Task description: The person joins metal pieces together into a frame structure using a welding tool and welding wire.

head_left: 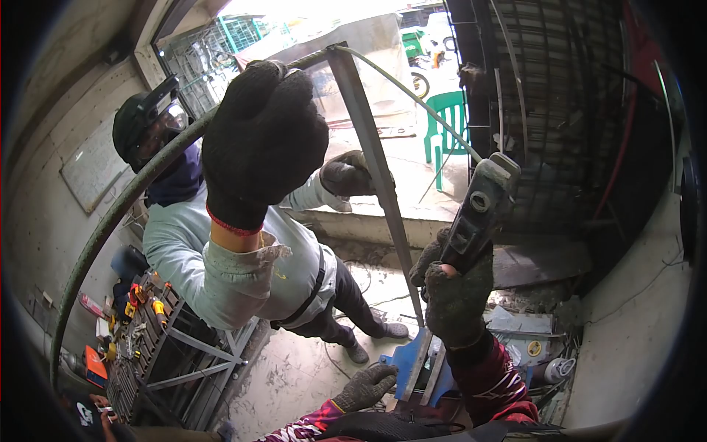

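My right hand, in a dark knit glove, is raised and wrapped around a small spirit level with a round window near its grey end. Low in the view, my gloved left hand lies with its fingers stretched toward a blue vise, touching or just beside it. A flat metal bar rises at a tilt from the vise. At its top it meets a long curved metal rod. A co-worker's gloved hand grips that rod; their other glove is at the bar.
The co-worker, wearing a dark helmet, stands close in front. A metal rack with tools is at left. A thin rod slants down toward the level. A green chair stands outside the doorway. Another person's hands show at lower left.
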The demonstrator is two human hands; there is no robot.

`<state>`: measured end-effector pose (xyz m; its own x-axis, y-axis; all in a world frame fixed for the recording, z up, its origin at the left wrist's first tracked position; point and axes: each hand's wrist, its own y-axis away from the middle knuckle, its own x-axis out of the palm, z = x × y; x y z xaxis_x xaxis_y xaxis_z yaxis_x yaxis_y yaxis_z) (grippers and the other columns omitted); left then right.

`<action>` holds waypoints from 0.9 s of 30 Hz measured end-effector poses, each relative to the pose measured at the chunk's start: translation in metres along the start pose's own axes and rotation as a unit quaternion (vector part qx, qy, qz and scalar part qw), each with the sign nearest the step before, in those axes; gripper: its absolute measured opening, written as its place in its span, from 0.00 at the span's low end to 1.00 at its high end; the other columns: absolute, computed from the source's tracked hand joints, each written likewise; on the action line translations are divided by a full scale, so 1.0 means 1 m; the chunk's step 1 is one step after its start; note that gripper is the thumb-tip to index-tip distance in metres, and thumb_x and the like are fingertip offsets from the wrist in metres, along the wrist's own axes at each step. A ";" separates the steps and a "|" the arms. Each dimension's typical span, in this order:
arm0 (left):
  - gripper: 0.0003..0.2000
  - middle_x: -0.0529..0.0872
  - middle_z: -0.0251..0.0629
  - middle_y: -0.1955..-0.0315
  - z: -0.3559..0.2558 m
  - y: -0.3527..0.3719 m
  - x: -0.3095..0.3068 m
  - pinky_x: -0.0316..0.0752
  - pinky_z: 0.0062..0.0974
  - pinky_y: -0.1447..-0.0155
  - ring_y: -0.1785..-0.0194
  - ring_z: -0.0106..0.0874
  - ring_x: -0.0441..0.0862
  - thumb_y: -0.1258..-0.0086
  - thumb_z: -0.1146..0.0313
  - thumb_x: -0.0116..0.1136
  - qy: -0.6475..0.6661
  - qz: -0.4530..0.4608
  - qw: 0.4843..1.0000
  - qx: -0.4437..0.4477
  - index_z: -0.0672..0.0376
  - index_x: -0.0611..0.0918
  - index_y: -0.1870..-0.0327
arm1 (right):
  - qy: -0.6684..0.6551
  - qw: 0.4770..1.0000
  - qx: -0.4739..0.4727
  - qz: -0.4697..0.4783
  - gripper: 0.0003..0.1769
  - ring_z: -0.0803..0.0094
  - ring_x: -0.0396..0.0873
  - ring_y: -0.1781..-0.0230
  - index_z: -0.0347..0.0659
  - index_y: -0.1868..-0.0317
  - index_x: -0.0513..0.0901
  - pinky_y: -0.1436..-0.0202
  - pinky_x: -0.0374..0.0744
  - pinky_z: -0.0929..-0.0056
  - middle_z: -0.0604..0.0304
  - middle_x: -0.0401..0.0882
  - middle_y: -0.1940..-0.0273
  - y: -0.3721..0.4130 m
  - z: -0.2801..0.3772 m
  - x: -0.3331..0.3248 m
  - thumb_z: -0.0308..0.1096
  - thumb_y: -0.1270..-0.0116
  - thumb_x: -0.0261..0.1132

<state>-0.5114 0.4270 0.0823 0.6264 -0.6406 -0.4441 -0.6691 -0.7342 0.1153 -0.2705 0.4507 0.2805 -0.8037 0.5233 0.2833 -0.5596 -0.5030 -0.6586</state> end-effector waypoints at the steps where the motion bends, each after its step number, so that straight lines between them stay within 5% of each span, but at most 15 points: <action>1: 0.15 0.87 0.47 0.55 0.000 0.000 0.000 0.80 0.33 0.49 0.53 0.39 0.87 0.28 0.63 0.59 -0.003 -0.002 1.000 0.003 0.63 0.82 0.47 | 0.008 1.000 -0.006 0.002 0.26 0.77 0.76 0.76 0.38 0.44 0.68 0.76 0.72 0.81 0.60 0.78 0.69 0.000 0.000 0.000 0.41 0.33 0.71; 27: 0.14 0.86 0.47 0.54 0.002 0.002 -0.001 0.79 0.34 0.47 0.51 0.40 0.86 0.28 0.64 0.59 0.000 0.002 1.000 -0.011 0.63 0.82 0.47 | 0.027 0.999 -0.014 0.008 0.27 0.79 0.75 0.76 0.37 0.43 0.67 0.77 0.71 0.83 0.61 0.78 0.69 -0.001 -0.001 0.004 0.43 0.31 0.68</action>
<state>-0.5144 0.4270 0.0813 0.6246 -0.6430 -0.4432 -0.6625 -0.7368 0.1353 -0.2731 0.4536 0.2814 -0.8001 0.5521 0.2345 -0.5398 -0.4922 -0.6829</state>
